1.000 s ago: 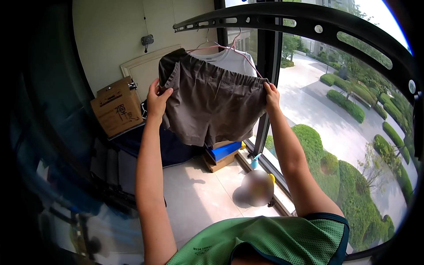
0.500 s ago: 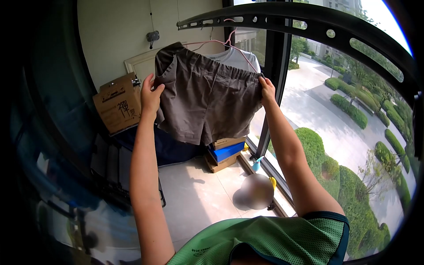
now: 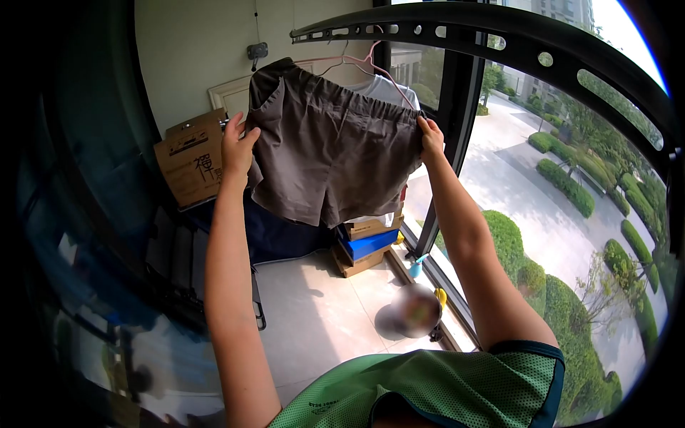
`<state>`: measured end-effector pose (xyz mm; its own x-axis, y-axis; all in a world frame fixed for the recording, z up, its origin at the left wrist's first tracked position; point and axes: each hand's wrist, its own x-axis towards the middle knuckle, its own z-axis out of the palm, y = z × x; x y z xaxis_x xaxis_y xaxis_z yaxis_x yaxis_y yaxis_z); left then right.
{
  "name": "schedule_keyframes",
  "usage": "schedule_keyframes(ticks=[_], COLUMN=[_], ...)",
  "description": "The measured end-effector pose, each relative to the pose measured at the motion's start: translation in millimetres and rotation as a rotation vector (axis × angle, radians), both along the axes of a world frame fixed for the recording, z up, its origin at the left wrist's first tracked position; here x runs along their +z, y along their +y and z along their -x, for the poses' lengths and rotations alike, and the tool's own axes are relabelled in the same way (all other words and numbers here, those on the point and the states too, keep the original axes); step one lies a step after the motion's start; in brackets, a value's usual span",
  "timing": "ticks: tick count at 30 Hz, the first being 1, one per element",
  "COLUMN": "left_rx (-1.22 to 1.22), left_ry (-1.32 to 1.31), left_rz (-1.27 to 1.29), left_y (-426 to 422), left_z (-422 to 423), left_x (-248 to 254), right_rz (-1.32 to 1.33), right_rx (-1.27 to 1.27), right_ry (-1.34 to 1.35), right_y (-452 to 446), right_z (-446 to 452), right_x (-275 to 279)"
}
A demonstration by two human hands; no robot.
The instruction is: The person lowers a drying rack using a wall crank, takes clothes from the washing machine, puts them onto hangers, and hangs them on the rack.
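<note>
Grey-brown shorts [image 3: 332, 146] with a gathered elastic waist hang spread out between my two hands. My left hand [image 3: 238, 146] is at their left side, thumb and fingers on the fabric edge. My right hand [image 3: 431, 137] pinches the right end of the waistband. Behind the shorts a pink hanger [image 3: 374, 60] and a metal hanger hang from the black perforated rail [image 3: 457, 16]. A white garment [image 3: 389, 89] on a hanger is mostly hidden by the shorts.
A cardboard box [image 3: 191, 160] stands at the left by the wall. Blue and brown boxes [image 3: 369, 245] are stacked on the floor near the window. A spray bottle [image 3: 417, 267] and a blurred round object [image 3: 416, 312] are by the sill. Hedges show outside the glass.
The shorts and both hands have shifted slightly left and up in view. The rail, boxes and window have drifted a little to the right as the view turned.
</note>
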<state>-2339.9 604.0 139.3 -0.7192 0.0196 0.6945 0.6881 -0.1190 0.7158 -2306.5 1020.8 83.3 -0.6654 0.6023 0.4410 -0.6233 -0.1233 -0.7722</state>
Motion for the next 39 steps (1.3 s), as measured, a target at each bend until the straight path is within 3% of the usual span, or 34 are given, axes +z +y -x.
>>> schedule_keyframes(ticks=[4, 11, 21, 39], left_rx=[0.092, 0.041, -0.036, -0.096], left_ry=[-0.012, -0.114, 0.071, 0.029], left_rz=[0.088, 0.044, -0.001, -0.033], left_y=[-3.0, -5.7, -4.1, -8.8], left_z=[0.6, 2.8, 2.2, 11.5], left_x=[1.0, -7.5, 9.2, 19.4], right_rz=[-0.018, -0.022, 0.058, 0.153], right_rx=[0.043, 0.114, 0.114, 0.153], right_ry=[-0.013, 0.013, 0.088, 0.144], right_y=[2.4, 4.2, -13.7, -22.3], right_z=[-3.4, 1.6, -1.5, 9.4], right_x=[0.1, 11.0, -0.2, -16.6])
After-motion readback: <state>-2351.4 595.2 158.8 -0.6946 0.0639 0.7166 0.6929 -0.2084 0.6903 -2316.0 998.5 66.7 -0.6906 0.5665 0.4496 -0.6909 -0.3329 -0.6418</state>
